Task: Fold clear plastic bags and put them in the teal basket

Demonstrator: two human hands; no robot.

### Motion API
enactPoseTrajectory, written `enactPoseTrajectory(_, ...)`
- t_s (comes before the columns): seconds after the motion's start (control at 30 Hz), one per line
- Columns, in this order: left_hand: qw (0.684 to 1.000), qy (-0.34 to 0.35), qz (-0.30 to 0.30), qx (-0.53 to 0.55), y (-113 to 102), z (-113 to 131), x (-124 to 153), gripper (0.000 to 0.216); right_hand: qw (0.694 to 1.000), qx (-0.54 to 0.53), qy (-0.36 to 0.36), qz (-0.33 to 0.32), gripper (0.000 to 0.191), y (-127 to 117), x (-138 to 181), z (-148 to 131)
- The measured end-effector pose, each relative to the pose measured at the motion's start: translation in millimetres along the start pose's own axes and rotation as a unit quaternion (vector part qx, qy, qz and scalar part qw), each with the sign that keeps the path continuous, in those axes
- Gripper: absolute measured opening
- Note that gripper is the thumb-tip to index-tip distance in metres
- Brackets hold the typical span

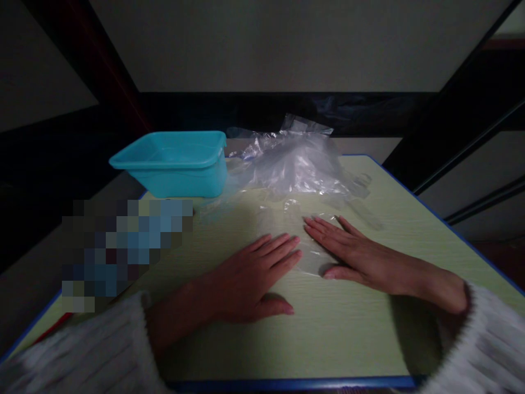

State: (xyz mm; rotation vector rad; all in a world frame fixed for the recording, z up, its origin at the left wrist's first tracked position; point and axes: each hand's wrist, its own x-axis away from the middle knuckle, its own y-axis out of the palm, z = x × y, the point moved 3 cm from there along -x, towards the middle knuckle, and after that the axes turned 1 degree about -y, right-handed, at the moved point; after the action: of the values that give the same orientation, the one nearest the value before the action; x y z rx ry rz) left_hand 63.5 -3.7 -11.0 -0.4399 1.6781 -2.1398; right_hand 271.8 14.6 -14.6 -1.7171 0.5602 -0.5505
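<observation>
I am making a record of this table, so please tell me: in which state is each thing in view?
Turquoise basin: upright, open at the top.
Plastic pile: loose, crumpled.
Clear plastic piece: spread flat.
Left hand: open, palm down.
Right hand: open, palm down.
Pixelated area: cannot tell.
</observation>
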Motion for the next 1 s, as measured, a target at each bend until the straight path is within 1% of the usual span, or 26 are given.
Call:
enactPoseTrajectory(0.17, 1.000, -0.018, 0.014, -0.014, 1.3, -8.2, 3.3, 0.072, 1.000, 0.015, 0.020, -0.016, 0.075, 0.6, 0.9, 1.1)
enactPoseTrajectory(0.23, 0.999, -0.012, 0.024, -0.021, 1.8, -8.6, 4.1, 0.072, 0.999, 0.028, 0.016, 0.000, 0.075, -1.3, 0.0, 0.3)
enactPoseTrajectory(0.3, 0.998, 0.004, 0.048, -0.036, -0.4, -8.9, 5.3, 0.070, 0.998, 0.049, -0.007, 0.032, 0.071, -5.7, -1.6, -3.2)
enactPoseTrajectory(0.37, 0.993, 0.021, 0.097, -0.057, -6.9, -11.2, 7.8, 0.062, 0.994, 0.066, -0.057, 0.069, 0.061, -11.8, -3.2, -10.1)
enactPoseTrajectory(0.47, 0.973, 0.015, 0.213, -0.086, -22.7, -20.3, 15.2, 0.041, 0.982, 0.058, -0.137, 0.116, 0.045, -19.8, -3.4, -21.5)
enactPoseTrajectory(0.53, 0.957, 0.010, 0.273, -0.093, -32.0, -27.4, 21.0, 0.032, 0.976, 0.043, -0.159, 0.140, 0.038, -22.7, -2.1, -26.3)
enactPoseTrajectory(0.57, 0.954, 0.017, 0.284, -0.092, -34.9, -30.0, 23.1, 0.030, 0.975, 0.038, -0.163, 0.148, 0.035, -23.2, -1.3, -27.8)
enactPoseTrajectory(0.63, 0.956, 0.045, 0.279, -0.084, -37.1, -32.4, 25.4, 0.029, 0.973, 0.034, -0.167, 0.155, 0.031, -22.7, -0.1, -30.3)
enactPoseTrajectory(0.73, 0.964, 0.075, 0.244, -0.069, -33.9, -31.3, 24.7, 0.029, 0.973, 0.036, -0.169, 0.154, 0.029, -21.0, -0.1, -32.9)
enactPoseTrajectory(0.83, 0.971, 0.081, 0.217, -0.062, -28.5, -28.8, 21.8, 0.029, 0.975, 0.034, -0.165, 0.147, 0.026, -19.9, -1.4, -34.0)
enactPoseTrajectory(1.0, 0.976, 0.069, 0.195, -0.072, -22.9, -27.5, 17.4, 0.023, 0.979, 0.025, -0.152, 0.135, 0.025, -19.4, -2.2, -34.5)
